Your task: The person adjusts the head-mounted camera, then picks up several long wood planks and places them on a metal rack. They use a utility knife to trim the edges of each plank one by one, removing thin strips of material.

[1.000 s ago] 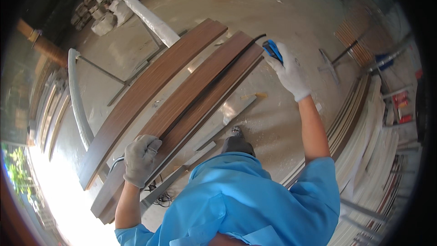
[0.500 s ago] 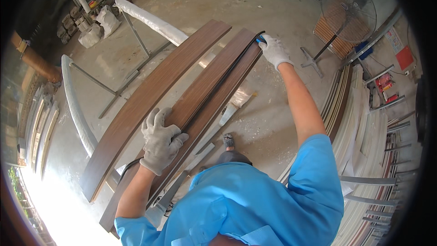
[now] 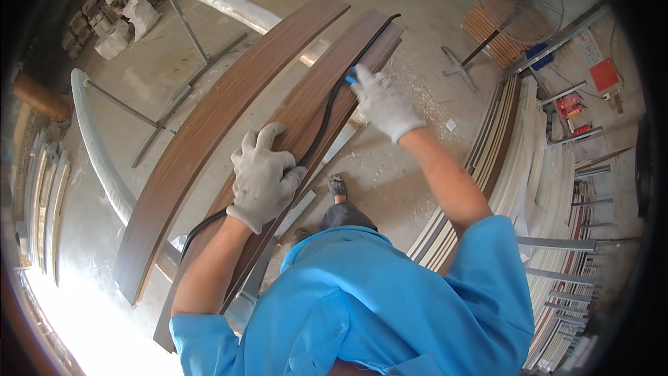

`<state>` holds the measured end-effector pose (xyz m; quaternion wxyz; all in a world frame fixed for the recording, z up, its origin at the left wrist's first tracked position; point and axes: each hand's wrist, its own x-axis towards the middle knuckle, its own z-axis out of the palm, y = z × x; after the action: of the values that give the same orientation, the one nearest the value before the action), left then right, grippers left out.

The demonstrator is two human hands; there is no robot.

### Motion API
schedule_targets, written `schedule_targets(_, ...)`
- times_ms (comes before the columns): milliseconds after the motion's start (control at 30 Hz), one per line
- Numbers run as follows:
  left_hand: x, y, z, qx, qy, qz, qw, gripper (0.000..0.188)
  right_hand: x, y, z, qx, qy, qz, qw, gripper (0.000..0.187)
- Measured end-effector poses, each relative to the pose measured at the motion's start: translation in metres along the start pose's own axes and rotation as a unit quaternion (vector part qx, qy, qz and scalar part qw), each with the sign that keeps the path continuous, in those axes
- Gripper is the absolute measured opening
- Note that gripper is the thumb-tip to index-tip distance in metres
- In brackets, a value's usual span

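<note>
Blue cloth fills the space nearest us, the shirt (image 3: 390,292) on our own body, with a sandalled foot (image 3: 337,186) on the floor just past its hem. Beyond the shirt, our gloved left hand (image 3: 268,174) lies with spread fingers on the paired brown boards (image 3: 296,108), gripping nothing that we can make out. Under or beside its palm passes a black strip (image 3: 322,125), lying lengthwise on the boards, its near end curling loosely past our left wrist and its far end near the boards' far tip. We judge the strip light, soft and springy: it bows between our hands, so it is best pinched at short intervals, since a hold at one end would leave the rest free to wander. Farther along, our gloved right hand (image 3: 386,103) is closed around a small blue tool (image 3: 352,76), close against the strip; its working end is hidden from us.

The boards look long, stiff and fairly heavy, with smooth faces on which gloves could slip; we would take them by both long edges, well apart, and spare the finish and corners. Past them lies another brown board (image 3: 223,104), just apart, and then the plastic-wrapped rails (image 3: 219,3). Farther off to the right stands a pedestal fan (image 3: 518,7).
</note>
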<state>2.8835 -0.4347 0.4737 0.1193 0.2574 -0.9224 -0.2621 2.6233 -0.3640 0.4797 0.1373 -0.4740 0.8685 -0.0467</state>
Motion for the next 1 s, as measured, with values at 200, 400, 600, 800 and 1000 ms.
schedule_targets(200, 0.000, -0.004, 0.003, 0.016, 0.008, 0.006, 1.000, 0.022, -0.062, -0.044, 0.043, -0.027, 0.103, -0.114, 0.988, 0.050)
schedule_targets(400, -0.047, -0.002, -0.007, 0.122, 0.054, -0.016, 0.991, 0.021, -0.053, -0.027, 0.038, -0.015, 0.107, -0.131, 0.985, 0.047)
schedule_targets(600, -0.172, -0.008, -0.046, 0.047, 0.053, -0.151, 0.986, 0.019, -0.046, -0.008, 0.031, -0.001, 0.186, -0.228, 0.956, 0.038)
schedule_targets(800, -0.229, -0.024, -0.068, 0.080, 0.154, -0.281, 0.944, 0.016, -0.017, 0.030, 0.031, 0.117, 0.208, -0.186, 0.953, 0.031)
schedule_targets(1000, -0.250, -0.001, -0.089, -0.076, 0.051, -0.360, 0.928, 0.011, -0.004, 0.040, 0.033, 0.054, 0.213, -0.144, 0.965, 0.033)
